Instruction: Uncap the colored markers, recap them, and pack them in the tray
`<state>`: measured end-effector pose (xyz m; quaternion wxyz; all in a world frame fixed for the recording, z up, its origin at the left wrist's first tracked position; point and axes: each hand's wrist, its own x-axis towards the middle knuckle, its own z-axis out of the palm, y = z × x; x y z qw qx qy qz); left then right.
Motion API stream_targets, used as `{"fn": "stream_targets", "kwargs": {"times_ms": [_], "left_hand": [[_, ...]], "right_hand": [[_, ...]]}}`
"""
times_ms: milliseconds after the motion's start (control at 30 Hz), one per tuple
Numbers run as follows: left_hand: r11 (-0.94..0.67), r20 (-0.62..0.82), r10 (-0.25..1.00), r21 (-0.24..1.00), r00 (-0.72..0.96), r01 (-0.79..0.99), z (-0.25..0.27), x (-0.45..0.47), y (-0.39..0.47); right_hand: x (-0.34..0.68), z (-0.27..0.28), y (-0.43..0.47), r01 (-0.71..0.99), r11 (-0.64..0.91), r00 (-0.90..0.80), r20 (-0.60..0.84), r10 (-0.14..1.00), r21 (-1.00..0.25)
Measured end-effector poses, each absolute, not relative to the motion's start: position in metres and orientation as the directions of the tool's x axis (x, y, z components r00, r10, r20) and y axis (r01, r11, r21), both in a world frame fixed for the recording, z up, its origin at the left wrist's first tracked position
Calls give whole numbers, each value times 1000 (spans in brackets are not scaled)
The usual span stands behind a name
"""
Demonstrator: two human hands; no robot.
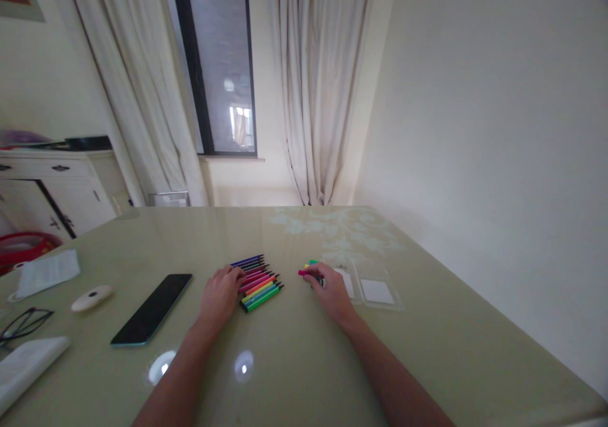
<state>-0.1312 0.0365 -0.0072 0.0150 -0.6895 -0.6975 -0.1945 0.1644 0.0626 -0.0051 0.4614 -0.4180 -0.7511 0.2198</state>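
Observation:
Several coloured felt-tip pens (pixel 262 284) lie side by side in a slanting row, their dark tips toward the right. My left hand (pixel 221 293) is at the row's left end, its fingers bent and pressed together against the pen ends; its fingertips are partly hidden. To the right, apart from the row, my right hand (pixel 331 289) pinches a small pink pen cap (pixel 303 273) between thumb and fingers. Small green and yellow pieces (pixel 312 263) show just behind that hand, mostly covered by it. Beside it lies an open clear plastic case (pixel 398 300) with white inserts (pixel 377 291).
Left of my hands lie a black phone (pixel 152 310), a white mouse (pixel 92 298), glasses (pixel 27 323), a face mask (pixel 50 274) and a white device (pixel 29 367). The glossy table (pixel 294 376) meets a wall on the right. Behind are curtains (pixel 323 85) and a cabinet (pixel 71 189).

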Motion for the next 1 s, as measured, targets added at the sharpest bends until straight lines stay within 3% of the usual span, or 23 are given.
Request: {"fn": "stream_targets", "kwargs": {"times_ms": [533, 733, 833, 1000], "left_hand": [[16, 233, 967, 341, -101, 940, -10, -131, 38], [-291, 408, 913, 644, 5, 707, -7, -104, 37], [-391, 426, 900, 685, 97, 614, -3, -88, 34], [-408, 412, 902, 712, 132, 571, 2, -78, 28]], "right_hand": [[165, -3, 60, 420, 581, -231, 537, 811, -697], [164, -1, 59, 361, 573, -208, 536, 818, -736], [164, 0, 59, 318, 566, -185, 535, 824, -761], [164, 2, 59, 282, 589, -194, 556, 808, -758]]}}
